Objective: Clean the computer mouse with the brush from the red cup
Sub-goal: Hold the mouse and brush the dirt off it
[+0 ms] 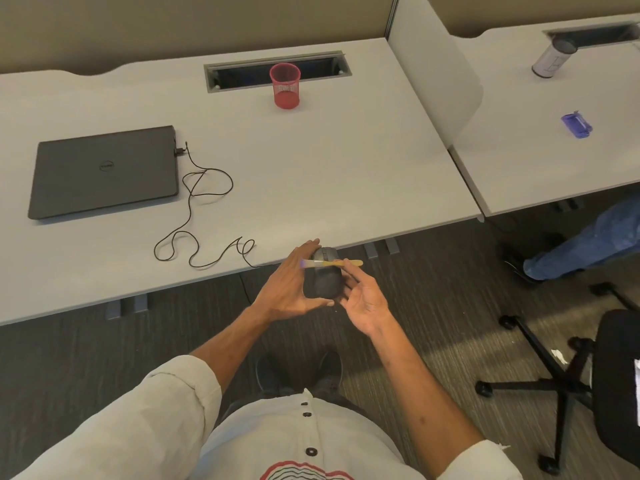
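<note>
Rolled pale sleeves (180,393) filled the bottom of the frame as the left hand (289,287) gripped a dark computer mouse (325,280) at centre, just off the desk's (346,174) near edge, while the right hand (365,301) pinched a yellow-handled brush (350,262) laid across its top. Beyond, a cable (189,209) looped toward a closed laptop (104,171) at left; the red cup (285,85) stood at upper centre.

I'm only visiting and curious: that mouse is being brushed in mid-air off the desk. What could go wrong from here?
The left hand holds the mouse in the air past the desk edge; a slip could drop it to the floor. The cable lies in loops from the laptop toward the mouse; a pull might tug its plug. The right hand only pinches the thin brush, which could slip.
</note>
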Demonstrator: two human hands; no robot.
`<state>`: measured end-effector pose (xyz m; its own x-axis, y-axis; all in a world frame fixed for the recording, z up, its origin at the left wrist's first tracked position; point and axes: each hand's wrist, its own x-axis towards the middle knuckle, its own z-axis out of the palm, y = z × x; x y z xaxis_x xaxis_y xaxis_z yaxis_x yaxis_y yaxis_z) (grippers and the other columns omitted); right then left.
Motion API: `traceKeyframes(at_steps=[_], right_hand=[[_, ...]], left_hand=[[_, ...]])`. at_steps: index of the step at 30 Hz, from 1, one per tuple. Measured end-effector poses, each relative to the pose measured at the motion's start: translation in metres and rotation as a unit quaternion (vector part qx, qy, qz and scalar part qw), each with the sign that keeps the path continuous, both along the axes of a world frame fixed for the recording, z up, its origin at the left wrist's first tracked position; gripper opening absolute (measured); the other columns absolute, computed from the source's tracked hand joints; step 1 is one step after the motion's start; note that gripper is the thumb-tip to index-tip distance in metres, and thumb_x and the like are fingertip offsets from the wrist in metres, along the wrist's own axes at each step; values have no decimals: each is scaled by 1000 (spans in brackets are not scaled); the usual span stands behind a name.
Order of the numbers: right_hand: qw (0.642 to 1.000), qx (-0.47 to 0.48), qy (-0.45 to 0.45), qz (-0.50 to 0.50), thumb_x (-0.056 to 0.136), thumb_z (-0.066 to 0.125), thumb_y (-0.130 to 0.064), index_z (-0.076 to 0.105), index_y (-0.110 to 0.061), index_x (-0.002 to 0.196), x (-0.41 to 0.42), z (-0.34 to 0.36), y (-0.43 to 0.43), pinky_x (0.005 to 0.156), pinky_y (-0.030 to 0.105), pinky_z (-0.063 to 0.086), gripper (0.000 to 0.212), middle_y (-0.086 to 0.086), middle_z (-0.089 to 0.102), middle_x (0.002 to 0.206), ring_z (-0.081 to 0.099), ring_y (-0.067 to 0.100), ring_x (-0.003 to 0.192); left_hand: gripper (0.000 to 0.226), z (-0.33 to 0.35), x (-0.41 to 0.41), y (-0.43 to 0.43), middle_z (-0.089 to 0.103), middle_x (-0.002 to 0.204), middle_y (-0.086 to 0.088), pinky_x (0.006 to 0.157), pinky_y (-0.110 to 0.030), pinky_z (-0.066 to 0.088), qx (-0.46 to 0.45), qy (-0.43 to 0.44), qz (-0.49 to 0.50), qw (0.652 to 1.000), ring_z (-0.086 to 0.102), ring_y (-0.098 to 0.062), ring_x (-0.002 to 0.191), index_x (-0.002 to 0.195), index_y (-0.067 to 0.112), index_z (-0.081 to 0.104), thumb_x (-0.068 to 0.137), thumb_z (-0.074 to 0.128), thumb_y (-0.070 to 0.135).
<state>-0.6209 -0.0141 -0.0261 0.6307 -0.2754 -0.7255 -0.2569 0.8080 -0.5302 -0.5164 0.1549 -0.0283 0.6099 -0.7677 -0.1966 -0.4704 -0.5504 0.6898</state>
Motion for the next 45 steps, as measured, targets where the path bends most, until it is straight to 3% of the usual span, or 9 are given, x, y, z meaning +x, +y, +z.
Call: traceKeyframes(at_steps=[3,8,11,16,19,24,31,38,45], right_hand=[[993,-102,-10,-56,99,80,-21,83,-11,117,-2,4,-6,114,51,54,20,11,83,123,73,29,128],[908,-406,-67,-83,99,81,-35,86,-34,95,-3,27,-12,86,24,57,7,-6,79,102,73,9,100],[784,-612,-105,7,100,79,-37,86,-31,105,-2,32,-10,93,26,55,11,-6,73,110,69,14,107],[476,-867,-89,115,98,78,-30,82,-21,115,-2,23,-4,97,39,45,19,-1,76,116,66,16,112],[398,-902,-79,150,98,75,-29,77,-20,120,-3,16,1,96,47,48,24,1,76,118,66,22,113],[366,-904,-92,202,99,72,-31,76,-21,123,-4,8,9,97,51,47,26,0,76,121,67,23,115],[363,-894,-134,225,98,74,-31,75,-21,121,-8,8,19,97,50,45,25,0,74,121,66,22,114],[374,-911,-68,161,96,75,-26,79,-21,120,7,23,10,96,46,42,24,-1,76,118,66,20,112],[359,-897,-103,235,97,69,-32,78,-23,118,5,20,17,98,49,42,25,-1,75,121,65,21,116]], left_hand=[[129,-2,1,-2,20,181,0,135,-50,33,-14,1,14,1000,28,-21,166,173,20,17,77,88,71],[128,-3,4,-7,24,180,2,133,-52,36,-26,1,18,1000,32,-21,164,171,23,20,75,91,70],[127,-3,6,-11,24,180,2,133,-53,35,-32,3,19,999,31,-20,165,170,22,22,75,92,68],[122,-2,7,-13,25,180,1,133,-52,35,-51,-11,23,998,28,-18,167,171,19,22,79,88,66],[120,-1,8,-13,25,180,-1,133,-53,35,-54,-14,22,998,28,-20,167,172,18,20,82,87,61],[115,-1,12,-11,24,181,-1,134,-54,33,-49,-3,23,999,27,-20,167,172,18,20,85,86,54],[108,-4,16,-9,22,182,-2,137,-51,25,-51,-10,10,999,21,-19,169,172,15,20,89,85,39],[117,-1,16,-10,24,181,0,136,-50,30,-59,-14,25,998,25,-17,168,172,18,21,84,87,56],[114,-2,18,-7,23,181,-2,135,-53,30,-55,-1,19,998,24,-20,168,173,16,19,85,84,51]])
